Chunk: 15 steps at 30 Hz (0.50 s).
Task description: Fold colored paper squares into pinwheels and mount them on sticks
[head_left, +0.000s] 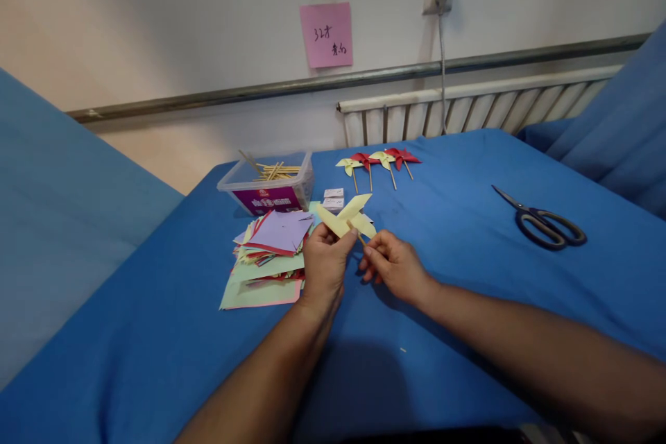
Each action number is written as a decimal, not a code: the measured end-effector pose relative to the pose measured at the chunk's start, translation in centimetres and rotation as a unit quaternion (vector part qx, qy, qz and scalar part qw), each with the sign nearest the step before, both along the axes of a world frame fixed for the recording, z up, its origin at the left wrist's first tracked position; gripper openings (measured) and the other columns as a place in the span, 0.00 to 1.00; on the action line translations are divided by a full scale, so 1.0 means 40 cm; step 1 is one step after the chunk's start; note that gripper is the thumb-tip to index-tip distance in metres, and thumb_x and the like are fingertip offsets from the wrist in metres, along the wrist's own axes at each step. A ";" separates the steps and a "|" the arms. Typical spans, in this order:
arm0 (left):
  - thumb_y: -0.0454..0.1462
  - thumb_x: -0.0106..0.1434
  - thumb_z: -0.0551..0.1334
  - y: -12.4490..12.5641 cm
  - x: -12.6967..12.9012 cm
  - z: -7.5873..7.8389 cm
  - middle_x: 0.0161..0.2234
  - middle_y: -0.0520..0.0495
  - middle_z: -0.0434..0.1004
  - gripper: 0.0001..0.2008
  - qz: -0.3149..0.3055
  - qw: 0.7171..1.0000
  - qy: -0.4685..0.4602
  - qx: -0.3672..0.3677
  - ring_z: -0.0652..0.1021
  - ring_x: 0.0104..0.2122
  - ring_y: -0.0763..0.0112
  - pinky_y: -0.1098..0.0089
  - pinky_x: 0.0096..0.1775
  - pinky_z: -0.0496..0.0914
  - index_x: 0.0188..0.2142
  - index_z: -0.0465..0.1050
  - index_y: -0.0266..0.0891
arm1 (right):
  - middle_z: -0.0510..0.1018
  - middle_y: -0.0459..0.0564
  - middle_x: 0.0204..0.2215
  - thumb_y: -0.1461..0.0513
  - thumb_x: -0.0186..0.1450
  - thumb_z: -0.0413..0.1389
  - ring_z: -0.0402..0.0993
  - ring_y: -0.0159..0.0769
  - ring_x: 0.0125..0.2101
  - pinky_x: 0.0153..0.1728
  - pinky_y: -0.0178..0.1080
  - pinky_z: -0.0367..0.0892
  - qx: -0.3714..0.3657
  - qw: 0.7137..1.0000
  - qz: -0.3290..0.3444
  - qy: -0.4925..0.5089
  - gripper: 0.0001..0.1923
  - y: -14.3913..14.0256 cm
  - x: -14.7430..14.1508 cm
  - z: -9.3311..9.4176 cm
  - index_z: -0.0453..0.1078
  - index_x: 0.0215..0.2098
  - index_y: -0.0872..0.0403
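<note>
We pinch the yellow pinwheel (346,216) in our left hand (323,265) (grip gently), right hand (394,268) clamped on its stick (358,234).

The table cloth (468,277) is plain bright blue, and everything else is coloured against it. The pinwheel (347,216) at the cloth's middle is pale yellow on a tan wooden stick. Left of it on the cloth, the paper stack (268,257) mixes lilac on top with pale green, red and pink sheets beneath. Behind that stack, the clear plastic box (266,187) bears a magenta label and holds tan sticks. Toward the cloth's far edge, four finished pinwheels (379,161) alternate yellow and red. On the cloth's right side, the scissors (544,220) have dark, olive-edged handles. Above the cloth, a pink note (327,35) carries dark handwriting.
</note>
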<state>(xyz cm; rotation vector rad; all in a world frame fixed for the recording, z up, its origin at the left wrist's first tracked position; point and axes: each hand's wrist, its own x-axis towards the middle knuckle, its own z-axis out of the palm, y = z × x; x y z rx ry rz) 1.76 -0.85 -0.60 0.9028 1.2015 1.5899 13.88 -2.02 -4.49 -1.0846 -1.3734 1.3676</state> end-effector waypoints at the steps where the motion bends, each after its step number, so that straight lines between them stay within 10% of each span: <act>1: 0.33 0.43 0.73 -0.002 0.001 0.003 0.35 0.46 0.82 0.17 0.002 1.000 0.000 0.001 0.79 0.35 0.67 0.68 0.41 0.70 0.35 0.77 0.35 | 0.77 0.43 0.24 0.56 0.66 0.52 0.74 0.29 0.19 0.19 0.31 0.66 0.006 1.000 -0.001 -0.003 0.08 0.000 0.001 0.001 0.62 0.33 0.52; 15: 0.35 0.43 0.73 -0.003 0.004 -0.002 0.36 0.46 0.81 0.17 -0.001 0.999 -0.033 0.001 0.79 0.36 0.67 0.66 0.44 0.70 0.35 0.76 0.36 | 0.77 0.43 0.23 0.57 0.63 0.57 0.74 0.31 0.19 0.22 0.34 0.68 0.018 0.999 -0.026 -0.025 0.07 0.002 0.002 -0.009 0.63 0.32 0.51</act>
